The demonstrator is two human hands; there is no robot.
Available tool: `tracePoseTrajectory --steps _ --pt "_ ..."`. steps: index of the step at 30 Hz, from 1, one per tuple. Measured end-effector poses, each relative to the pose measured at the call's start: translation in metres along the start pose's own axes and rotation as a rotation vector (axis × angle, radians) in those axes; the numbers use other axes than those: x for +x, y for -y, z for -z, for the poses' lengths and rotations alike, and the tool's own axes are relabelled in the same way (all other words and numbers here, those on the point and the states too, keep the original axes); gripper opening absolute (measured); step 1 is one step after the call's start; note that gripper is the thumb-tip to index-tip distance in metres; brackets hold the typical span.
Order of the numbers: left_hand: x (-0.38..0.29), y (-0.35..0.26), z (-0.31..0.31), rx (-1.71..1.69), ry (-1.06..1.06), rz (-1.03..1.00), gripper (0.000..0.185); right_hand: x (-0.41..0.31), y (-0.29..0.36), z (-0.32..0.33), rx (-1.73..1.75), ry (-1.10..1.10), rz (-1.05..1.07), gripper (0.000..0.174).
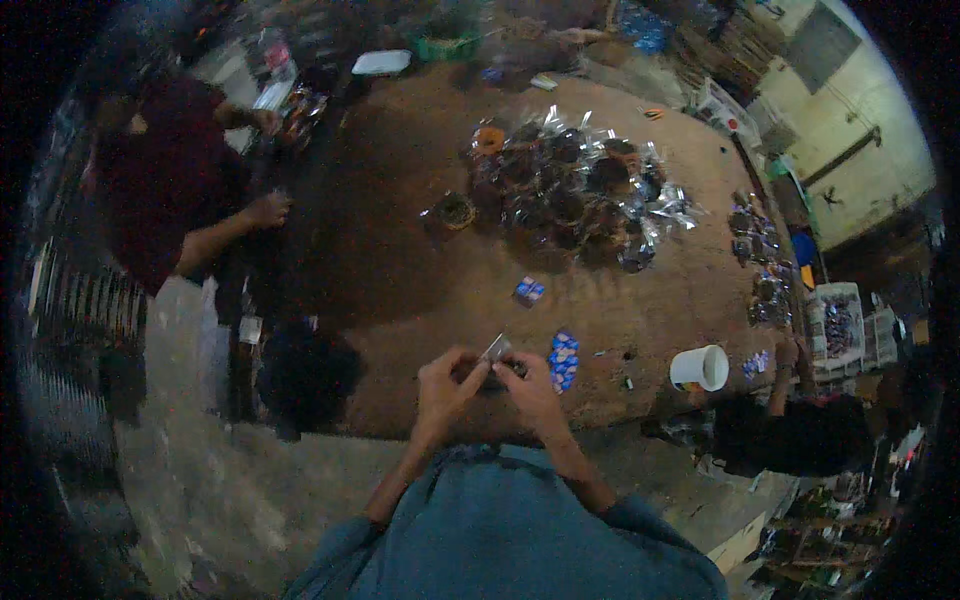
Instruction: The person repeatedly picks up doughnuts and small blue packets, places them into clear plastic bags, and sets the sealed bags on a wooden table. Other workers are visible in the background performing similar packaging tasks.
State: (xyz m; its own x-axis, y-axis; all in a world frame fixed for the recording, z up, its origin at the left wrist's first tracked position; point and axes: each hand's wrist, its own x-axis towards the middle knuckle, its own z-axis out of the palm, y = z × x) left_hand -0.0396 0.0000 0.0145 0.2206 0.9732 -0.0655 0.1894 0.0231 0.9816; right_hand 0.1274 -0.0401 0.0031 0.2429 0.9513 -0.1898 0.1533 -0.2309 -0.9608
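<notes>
My left hand (452,382) and my right hand (531,386) meet at the near edge of a brown table (405,307). Between their fingertips they pinch a small, pale, shiny piece (496,348), perhaps clear film. Something small and dark sits by the right fingers; blur hides what it is. Just right of my right hand lies a cluster of small blue-and-pink packets (563,362). Beyond my hands stands a small blue printed box (529,291). Farther off is a large heap of round, dark items in clear wrapping (570,187), with a single round one (454,211) to its left.
A white bucket (699,368) stands at the right, near a co-worker in dark clothing (795,435). Wrapped items (759,255) line the right edge. Another person in a dark red shirt (169,172) is at the left. A white tray (382,62) lies at the far edge.
</notes>
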Motion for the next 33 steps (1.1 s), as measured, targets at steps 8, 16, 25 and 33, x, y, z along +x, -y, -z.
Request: tracePoseTrajectory --steps 8,16,25,33 --pt "0.010 0.003 -0.021 0.282 -0.031 -0.275 0.019 0.013 -0.037 0.009 -0.217 -0.014 0.175 0.017" --pt "-0.006 0.003 -0.051 0.207 0.061 -0.112 0.020 -0.008 -0.035 0.042 0.242 -0.017 -0.109 0.016" --pt "-0.023 -0.014 -0.113 0.374 0.088 -0.133 0.024 -0.009 -0.060 0.087 0.362 -0.090 -0.184 0.015" --pt "-0.034 -0.011 -0.130 0.252 -0.023 -0.002 0.023 -0.011 -0.072 0.119 0.442 0.191 -0.148 0.013"
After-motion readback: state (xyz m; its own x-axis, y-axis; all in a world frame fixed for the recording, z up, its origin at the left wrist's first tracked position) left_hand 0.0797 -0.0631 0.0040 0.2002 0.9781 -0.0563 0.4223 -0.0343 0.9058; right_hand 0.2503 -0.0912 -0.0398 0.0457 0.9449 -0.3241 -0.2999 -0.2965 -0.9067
